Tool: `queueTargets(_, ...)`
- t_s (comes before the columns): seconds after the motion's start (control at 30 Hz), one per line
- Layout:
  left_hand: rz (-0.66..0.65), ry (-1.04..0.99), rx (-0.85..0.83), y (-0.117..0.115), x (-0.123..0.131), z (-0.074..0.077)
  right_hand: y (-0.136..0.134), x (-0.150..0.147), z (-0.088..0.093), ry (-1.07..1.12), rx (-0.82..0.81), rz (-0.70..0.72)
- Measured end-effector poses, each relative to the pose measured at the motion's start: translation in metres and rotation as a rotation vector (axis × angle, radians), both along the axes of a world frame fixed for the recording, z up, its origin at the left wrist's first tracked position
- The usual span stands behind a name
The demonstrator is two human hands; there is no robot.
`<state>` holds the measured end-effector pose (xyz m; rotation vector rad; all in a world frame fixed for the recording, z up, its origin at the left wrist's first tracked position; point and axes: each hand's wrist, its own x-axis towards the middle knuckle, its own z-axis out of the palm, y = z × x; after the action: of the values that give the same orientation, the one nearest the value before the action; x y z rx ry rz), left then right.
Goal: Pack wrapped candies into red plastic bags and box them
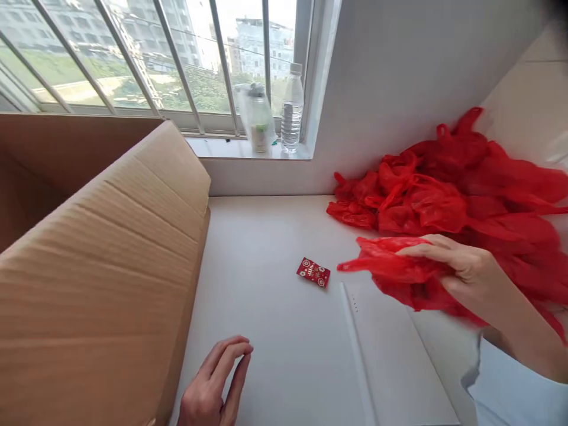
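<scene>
The right hand [461, 272] pinches a thin red bag [390, 269]; the left hand [213, 384] rests open, fingers loose, beside the cardboard box [102, 266] on the smooth white tabletop [275, 331].

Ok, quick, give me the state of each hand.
Left hand: open, holding nothing, fingers loosely curled over the table.
Right hand: closed on a red bag.
</scene>
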<state>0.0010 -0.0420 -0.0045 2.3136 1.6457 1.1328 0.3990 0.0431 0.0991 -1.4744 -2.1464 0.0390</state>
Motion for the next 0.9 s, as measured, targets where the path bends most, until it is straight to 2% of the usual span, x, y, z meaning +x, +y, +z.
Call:
queueTargets(0.07, 0.105, -0.023, 0.0, 0.002, 0.008, 0.019, -0.006, -0.047, -0.008, 0.016, -0.063, 0.348)
queueTargets(0.13, 0.151, -0.068, -0.02, 0.003, 0.013, 0.03, -0.01, -0.096, -0.03, -0.021, -0.121, 0.592)
queueTargets(0.23, 0.039, -0.082, -0.185, 0.004, 0.018, 0.031, -0.015, -0.149, -0.07, -0.067, -0.188, 0.804)
queueTargets(0.33, -0.091, -0.03, -0.35, 0.006, 0.024, 0.023, -0.017, -0.158, -0.088, 0.047, -0.308, 0.896)
queueTargets(0.4, -0.11, -0.007, -0.387, 0.007, 0.029, 0.018, -0.016, -0.145, -0.088, 0.204, -0.386, 0.847)
queueTargets(0.47, -0.112, 0.002, -0.394, 0.011, 0.036, 0.016, -0.013, -0.13, -0.085, 0.344, -0.396, 0.684)
queueTargets(0.53, -0.128, 0.006, -0.388, 0.017, 0.044, 0.015, -0.013, -0.122, -0.086, 0.375, -0.418, 0.518)
queueTargets(0.67, -0.199, -0.002, -0.391, 0.033, 0.057, 0.015, -0.012, -0.136, -0.099, 0.309, -0.531, 0.418)
queueTargets(0.73, -0.192, -0.052, -0.374, 0.041, 0.056, 0.018, -0.008, -0.144, -0.103, 0.332, -0.518, 0.385)
queueTargets(0.8, -0.116, -0.153, -0.318, 0.048, 0.047, 0.021, -0.002, -0.143, -0.102, 0.382, -0.489, 0.32)
queueTargets(0.9, 0.098, -0.353, -0.175, 0.054, 0.026, 0.023, 0.006, -0.12, -0.095, 0.468, -0.437, 0.178)
